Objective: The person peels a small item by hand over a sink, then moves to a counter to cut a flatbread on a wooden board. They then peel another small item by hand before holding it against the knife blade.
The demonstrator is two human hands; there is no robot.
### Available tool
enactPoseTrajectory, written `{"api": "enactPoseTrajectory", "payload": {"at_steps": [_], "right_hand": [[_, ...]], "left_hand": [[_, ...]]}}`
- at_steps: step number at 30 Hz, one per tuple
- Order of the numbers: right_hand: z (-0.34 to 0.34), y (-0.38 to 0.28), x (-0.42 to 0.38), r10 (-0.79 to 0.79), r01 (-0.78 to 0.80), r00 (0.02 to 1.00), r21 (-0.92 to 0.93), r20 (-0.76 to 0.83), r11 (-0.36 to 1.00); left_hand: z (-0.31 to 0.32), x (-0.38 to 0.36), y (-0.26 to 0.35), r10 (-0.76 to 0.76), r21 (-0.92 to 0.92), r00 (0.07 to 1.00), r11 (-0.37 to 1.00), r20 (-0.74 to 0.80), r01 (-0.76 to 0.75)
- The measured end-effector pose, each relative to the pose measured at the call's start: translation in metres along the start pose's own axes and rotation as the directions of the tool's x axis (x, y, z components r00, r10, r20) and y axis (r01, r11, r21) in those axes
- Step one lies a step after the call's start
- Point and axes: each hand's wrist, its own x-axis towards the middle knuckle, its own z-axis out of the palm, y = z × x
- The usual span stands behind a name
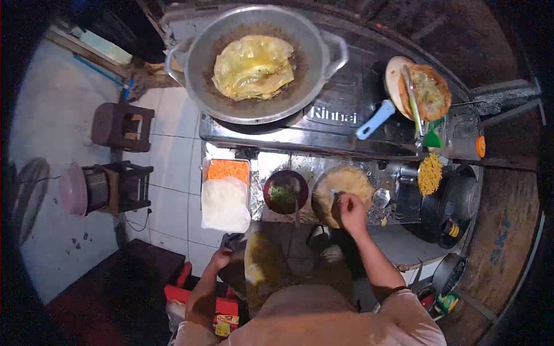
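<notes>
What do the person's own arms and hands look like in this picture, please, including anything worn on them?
Both arms are bare from the short sleeves down. The shirt looks pale pinkish-beige. The right hand and left hand wear no gloves. No watch, ring or bracelet can be made out, though the picture is too dim and small to be sure.

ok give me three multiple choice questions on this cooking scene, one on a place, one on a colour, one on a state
1. Where is the wok with the omelette?
A. on the stove
B. on the floor
C. on the stool

2. What colour is the handle sticking out beside the plate?
A. red
B. light blue
C. black

3. What is the right hand doing?
A. hanging empty
B. gripping the wok's handle
C. holding a utensil in the bowl

Answers: 1 A, the wok sits on the burner above the brand lettering. 2 B, the handle is plainly light blue. 3 C, the fingers are closed on a utensil dipped in the bowl.
</notes>
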Motion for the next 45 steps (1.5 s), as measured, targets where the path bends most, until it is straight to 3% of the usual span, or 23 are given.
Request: {"api": "enactPoseTrajectory", "payload": {"at_steps": [1,2,3,4,5,6,8,12,13,14,15,16,17,20,23,26,32,35,38,39,41,44,45], "right_hand": [[0.007,-0.023,-0.01,-0.035,0.039,0.997,-0.046,0.075,0.998],[0.014,-0.044,-0.016,0.072,-0.021,0.961,-0.189,0.268,0.982],[0.024,-0.054,-0.019,0.2,-0.051,0.88,-0.332,0.43,0.942],[0.039,-0.042,-0.024,0.123,0.066,0.847,-0.331,0.517,0.941],[0.051,-0.033,-0.028,0.05,0.179,0.8,-0.317,0.598,0.931],[0.063,-0.028,-0.032,0.064,0.17,0.805,-0.333,0.59,0.927],[0.082,-0.032,-0.031,-0.193,0.221,0.833,0.007,0.518,0.975],[0.089,-0.033,-0.036,-0.076,0.15,0.853,-0.103,0.517,0.983],[0.094,-0.025,-0.039,-0.077,-0.039,0.881,0.234,0.467,0.971],[0.096,-0.019,-0.043,-0.054,-0.206,0.906,0.548,0.421,0.811],[0.088,-0.028,-0.039,-0.062,-0.195,0.91,0.556,0.41,0.808],[0.076,-0.044,-0.034,-0.15,0.032,0.885,0.264,0.441,0.964],[0.068,-0.052,-0.035,-0.201,0.262,0.846,-0.057,0.493,0.963],[0.059,-0.025,-0.036,-0.28,0.31,0.915,-0.06,0.291,0.949],[0.048,0.018,-0.044,-0.157,0.212,0.952,-0.195,0.261,0.958],[0.028,0.03,-0.042,-0.205,0.207,0.954,0.013,0.221,0.978],[-0.012,0.057,-0.049,-0.064,0.057,0.954,0.032,0.294,0.998],[-0.042,0.062,-0.061,-0.2,0.172,0.942,0.123,0.27,0.977],[-0.063,0.089,-0.081,-0.074,0.043,0.96,0.122,0.268,0.992],[-0.068,0.101,-0.091,-0.028,0.004,0.979,0.115,0.204,0.993],[-0.079,0.128,-0.109,-0.215,0.21,0.977,0.198,0.003,0.957],[-0.127,0.129,-0.146,-0.04,0.047,0.998,0.189,-0.043,0.981],[-0.128,0.15,-0.164,0.03,0.021,0.99,0.351,-0.138,0.936]], "left_hand": [[0.011,0.038,-0.047,0.242,-0.008,0.962,0.97,-0.124,-0.244],[0.001,0.043,-0.062,0.232,-0.02,0.967,0.972,-0.107,-0.236],[-0.007,0.043,-0.07,0.101,-0.382,0.994,0.921,0.05,-0.074],[-0.008,0.045,-0.079,0.027,-0.66,0.97,0.737,0.24,0.143],[-0.011,0.027,-0.076,0.029,-0.66,0.966,0.736,0.257,0.153],[-0.002,0.029,-0.061,0.03,-0.657,0.968,0.74,0.248,0.145],[0.012,0.043,-0.055,0.052,-0.652,0.972,0.75,0.228,0.113],[0.027,0.032,-0.053,0.067,-0.618,0.982,0.784,0.177,0.058],[0.025,0.028,-0.055,0.075,-0.612,0.987,0.791,0.144,0.029],[0.022,0.018,-0.048,0.08,-0.601,0.99,0.799,0.114,0.005],[0.019,0.013,-0.046,0.091,-0.59,0.992,0.807,0.083,-0.025],[0.015,0.01,-0.043,0.105,-0.575,0.993,0.816,0.054,-0.056],[0.008,0.003,-0.043,0.114,-0.554,0.993,0.829,0.03,-0.078],[-0.013,-0.006,-0.029,0.162,-0.485,0.986,0.86,-0.041,-0.161],[-0.031,-0.028,-0.031,0.186,-0.417,0.979,0.886,-0.084,-0.204],[-0.03,-0.056,-0.028,0.212,-0.378,0.964,0.889,-0.161,-0.259],[-0.042,-0.101,0.003,0.322,-0.224,0.907,0.895,-0.271,-0.385],[-0.042,-0.085,0.043,0.445,-0.129,0.856,0.863,-0.264,-0.488],[-0.031,-0.049,0.087,0.563,-0.046,0.808,0.815,-0.174,-0.577],[-0.027,-0.035,0.104,0.599,-0.02,0.792,0.796,-0.119,-0.605],[-0.011,-0.009,0.131,0.662,0.016,0.749,0.749,-0.024,-0.662],[0.01,0.003,0.145,0.737,0.048,0.674,0.673,0.042,-0.738],[0.015,0.001,0.142,0.763,0.054,0.645,0.643,0.04,-0.764]]}}
